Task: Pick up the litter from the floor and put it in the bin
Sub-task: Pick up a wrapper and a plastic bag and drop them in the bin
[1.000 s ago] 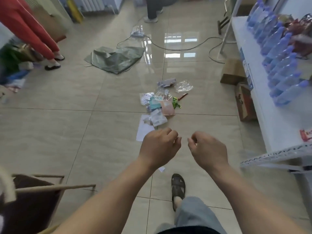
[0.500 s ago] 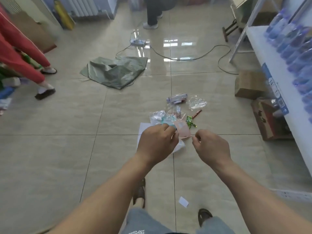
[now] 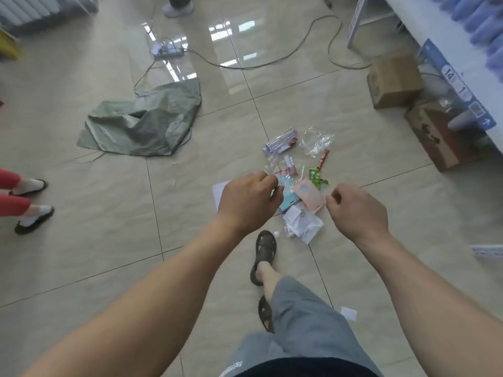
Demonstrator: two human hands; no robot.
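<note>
Litter pile (image 3: 296, 183) on the tiled floor (image 3: 109, 213), its long axis running 12 to 6 o'clock. Left hand (image 3: 246, 204) at the pile's 9 o'clock edge and right hand (image 3: 356, 210) at its 4 o'clock both hang above it, fingers loosely curled, holding nothing. The 2 hands look about equally near. No bin in view.

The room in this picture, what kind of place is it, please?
Probably an indoor storeroom or work hall, not a home: a glossy tiled floor, cardboard boxes beside a white table, and a power strip trailing cable.
</note>
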